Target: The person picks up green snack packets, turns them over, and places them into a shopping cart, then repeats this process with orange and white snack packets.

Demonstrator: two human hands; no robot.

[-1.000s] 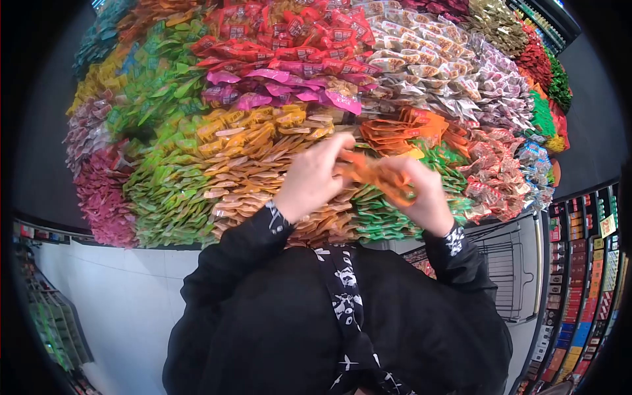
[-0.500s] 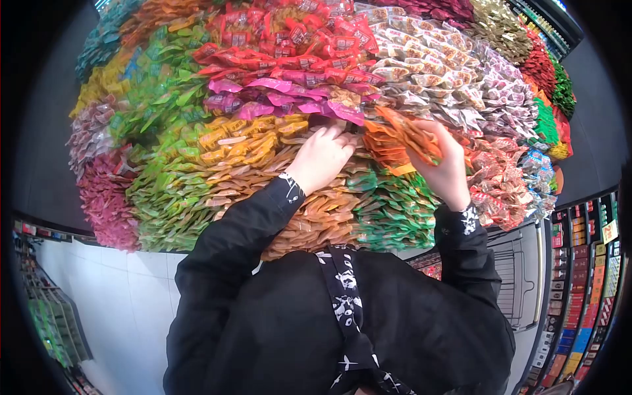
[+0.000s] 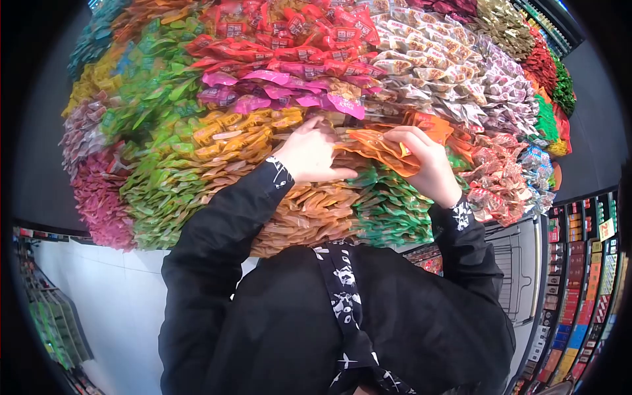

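Observation:
In my right hand [image 3: 431, 168] is a small bunch of orange snack packets [image 3: 378, 148], with the fingers over the top and the thumb underneath. More orange packets [image 3: 428, 124] stand just behind that hand. My left hand [image 3: 308, 155] is left of the bunch, at the lower edge of the magenta packets [image 3: 276, 89]. Its thumb sticks out toward the orange packets, apart from the fingers, whose tips are partly hidden. I see nothing held in it. Yellow packets [image 3: 237, 138] lie left of this hand, and green packets [image 3: 398, 207] are below the bunch.
Rows of red packets [image 3: 283, 33] and white packets [image 3: 428, 59] fill the back of the display. Tan packets [image 3: 316, 217] line its front edge near my body. A wire shopping cart [image 3: 517, 263] is at the right, beside stocked shelves [image 3: 579, 283].
The orange bunch has tipped from steep to flatter and moved left and toward me with my right hand. My left hand has shifted slightly left, its thumb now stretched out.

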